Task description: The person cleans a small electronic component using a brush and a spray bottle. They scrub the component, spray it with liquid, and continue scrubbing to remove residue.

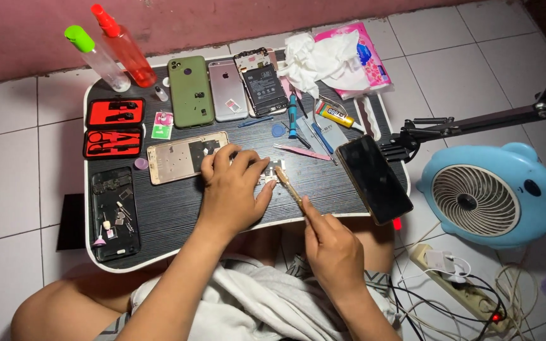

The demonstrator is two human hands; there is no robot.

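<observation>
My left hand presses down on a small metal phone part in the middle of a black lap table. My right hand grips a gold-handled brush-like tool, its tip touching that part. Just left of my left hand lies an opened gold phone frame. A dark phone rests tilted at the table's right edge, clamped on a black stand arm.
At the back stand two spray bottles, a green-cased phone, a silver phone, an opened phone with battery, tissues and a glue tube. A red tool case and parts tray lie left. A blue fan and power strip sit right.
</observation>
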